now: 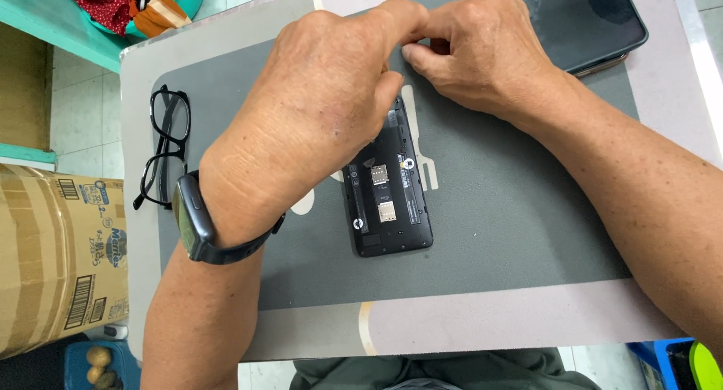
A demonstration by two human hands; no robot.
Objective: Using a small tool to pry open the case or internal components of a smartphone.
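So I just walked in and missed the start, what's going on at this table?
A person is working on a black phone that lies on a grey mat with its back cover off, card slots showing. The left hand, a dark watch on its wrist, and the right hand meet at the phone's far end, fingertips pinched together; what they grip is hidden. Black glasses lie to the left, a tablet beyond.

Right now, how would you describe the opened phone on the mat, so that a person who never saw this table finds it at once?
Start from the grey mat that covers most of the table. Near its middle, just below the left hand and right hand, lies a black phone with its back cover off. Unlike the dark tablet at the far corner and the black glasses to the left, it shows bare card slots.
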